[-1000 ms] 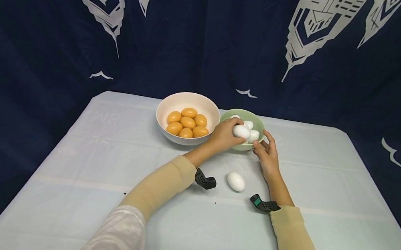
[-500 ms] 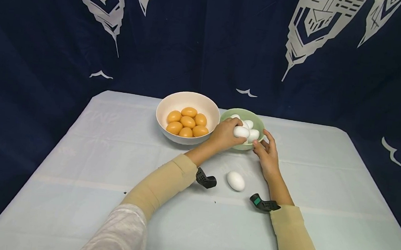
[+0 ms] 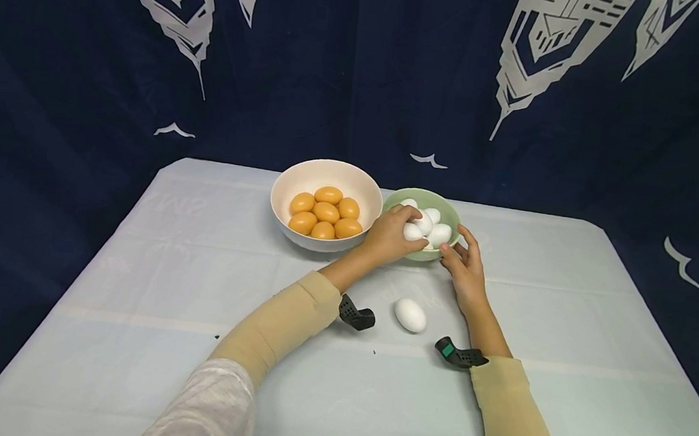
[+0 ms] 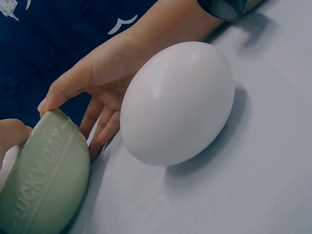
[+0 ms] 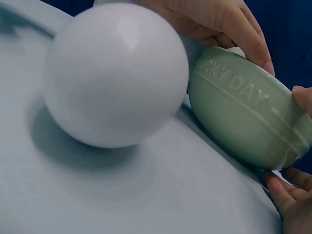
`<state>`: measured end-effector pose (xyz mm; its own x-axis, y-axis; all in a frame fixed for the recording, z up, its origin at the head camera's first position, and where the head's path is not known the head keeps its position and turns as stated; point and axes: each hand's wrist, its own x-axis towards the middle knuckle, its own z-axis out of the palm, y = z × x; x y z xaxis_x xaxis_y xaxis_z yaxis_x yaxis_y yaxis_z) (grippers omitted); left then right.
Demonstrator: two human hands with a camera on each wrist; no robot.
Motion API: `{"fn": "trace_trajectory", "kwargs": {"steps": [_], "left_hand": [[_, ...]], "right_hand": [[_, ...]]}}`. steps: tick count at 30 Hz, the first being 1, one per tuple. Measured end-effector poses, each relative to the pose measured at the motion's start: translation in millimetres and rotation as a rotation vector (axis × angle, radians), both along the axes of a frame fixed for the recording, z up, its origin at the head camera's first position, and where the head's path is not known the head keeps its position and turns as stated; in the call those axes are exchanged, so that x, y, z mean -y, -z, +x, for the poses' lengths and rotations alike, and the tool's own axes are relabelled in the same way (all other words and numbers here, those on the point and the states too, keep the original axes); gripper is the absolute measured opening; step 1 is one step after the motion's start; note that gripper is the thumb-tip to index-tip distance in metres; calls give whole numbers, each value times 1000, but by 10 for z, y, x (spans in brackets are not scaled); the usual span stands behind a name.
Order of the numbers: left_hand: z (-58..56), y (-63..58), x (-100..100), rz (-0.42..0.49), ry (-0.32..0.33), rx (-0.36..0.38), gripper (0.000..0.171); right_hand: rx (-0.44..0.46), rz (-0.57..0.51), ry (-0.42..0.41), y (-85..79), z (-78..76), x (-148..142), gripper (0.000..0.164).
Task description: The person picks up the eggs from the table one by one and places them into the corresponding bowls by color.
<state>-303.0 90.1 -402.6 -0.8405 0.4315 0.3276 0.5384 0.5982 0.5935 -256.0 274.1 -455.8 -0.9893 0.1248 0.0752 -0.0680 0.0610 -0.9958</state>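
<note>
In the head view my left hand (image 3: 388, 236) reaches over the left rim of a small green bowl (image 3: 418, 254). Its thumb and fingers are spread around a white egg (image 3: 413, 232) that sits low among several other white eggs (image 3: 440, 234). My right hand (image 3: 469, 272) holds the bowl's right side. The left wrist view shows the right thumb (image 4: 63, 92) on the rim and fingers along the outer wall. On the table in front lies one more white egg (image 3: 410, 315), large in both wrist views. Part of the bowl's contents is hidden behind my left hand.
A larger cream bowl (image 3: 293, 177) with several orange-yellow eggs (image 3: 326, 212) stands left of the green bowl. Both are near the back of the white-covered table (image 3: 128, 281). Behind it hangs a dark blue curtain (image 3: 351, 71) with white prints.
The white egg between my left thumb and fingers has dropped lower and shifted left into the green bowl, while that hand stays nearly in place. The right hand keeps its hold.
</note>
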Motion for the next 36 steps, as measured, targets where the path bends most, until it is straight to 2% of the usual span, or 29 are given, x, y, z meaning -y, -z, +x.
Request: {"fn": "trace_trajectory", "kwargs": {"steps": [10,16,23,31,36], "left_hand": [[1,59,39,87,35,-30,42],[48,112,88,202,61,-79,37],[115,122,153,352,106,-80,35],[226,65,244,379,175,-3,33],[305,73,286,337,246,48,34]], "right_hand": [[5,17,7,-18,17,18,66],[16,28,20,-20,11,27,66],[16,26,22,-18,8,21,66],[12,26,24,-26,10,26,66],[20,27,27,-32,14,21,67]]}}
